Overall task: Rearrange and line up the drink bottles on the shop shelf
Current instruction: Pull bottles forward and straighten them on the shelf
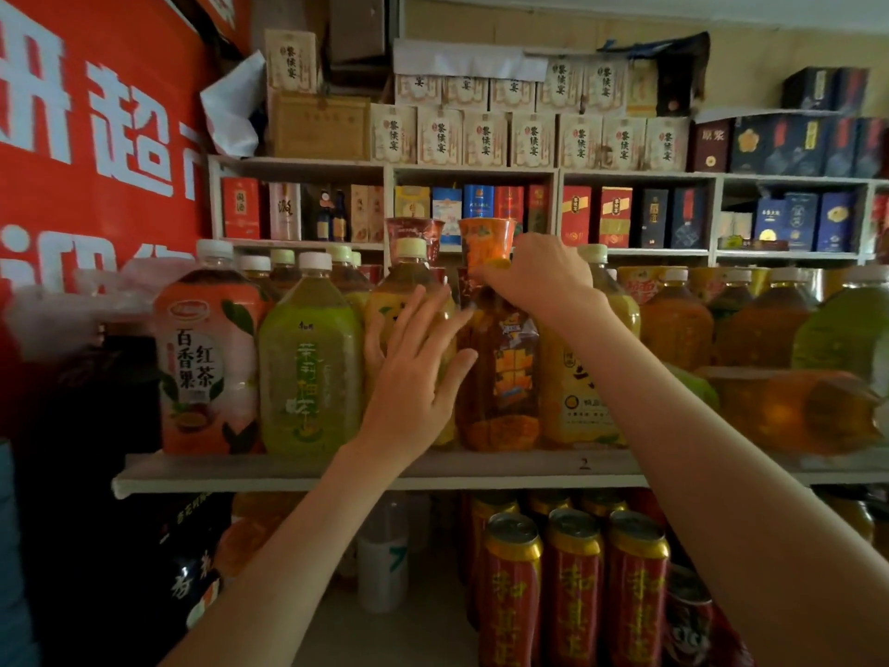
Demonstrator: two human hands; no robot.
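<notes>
Right hand [539,276] has its fingers curled down over the top of the orange-label bottle [500,377] and grips it at the neck; the cap is hidden under the fingers. Left hand [413,363] is spread, fingers straight and fanned, palm towards the yellow-label bottle [409,286] just left of the gripped one. Its fingertips reach that bottle's shoulder; can't tell how firm the contact is.

The orange-label bottle stands upright in the near row of the shelf [336,471], about mid-frame, between the yellow-label bottle on its left and a second yellow bottle [577,382] on its right.

Further left in the same row are a green tea bottle [308,363], then a red-label bottle [207,358] at the row's left end, both upright with pale caps. More capped bottles stand behind them.

To the right, one amber bottle [793,406] lies on its side at the shelf front, with upright amber and green bottles behind it.

An orange cup [486,243] sits just above the right hand's fingers, a reddish cup [413,231] beside it on the left; what they rest on is hidden.

On the lower level stands a row of red-and-gold cans [572,594]. The far wall shelves hold boxed goods [486,137]. A red banner [96,137] with white characters is at far left.
</notes>
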